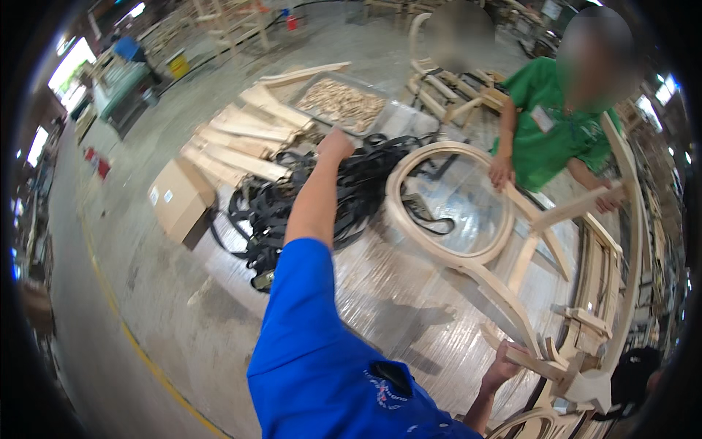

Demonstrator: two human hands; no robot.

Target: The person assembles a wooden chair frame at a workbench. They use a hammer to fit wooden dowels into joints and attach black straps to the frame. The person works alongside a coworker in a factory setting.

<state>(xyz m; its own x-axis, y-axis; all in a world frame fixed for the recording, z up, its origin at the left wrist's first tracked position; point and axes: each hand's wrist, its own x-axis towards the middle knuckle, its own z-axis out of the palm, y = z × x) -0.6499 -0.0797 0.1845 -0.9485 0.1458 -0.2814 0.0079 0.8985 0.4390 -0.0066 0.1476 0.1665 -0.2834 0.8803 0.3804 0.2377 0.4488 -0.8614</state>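
My left arm stretches out over a heap of black straps (274, 219). At the heap's far edge my left hand (336, 144) is closed; what its fingers hold, if anything, is hidden. Low on the right, my right hand (501, 368) is wrapped round a leg of a pale wooden chair frame (446, 252). The frame lies tipped over, with its round seat ring toward the middle of the plastic-covered table (365, 293). Across from me a person in green (552, 124) has one hand on the seat ring and the other on a leg.
Curved wooden slats (238, 139) lie beyond the straps, beside a tray of small wooden pieces (344, 102). A cardboard box (179, 201) stands at the table's left corner. More wooden frames (596, 285) are stacked at the right. A yellow floor line (135, 344) runs along the left.
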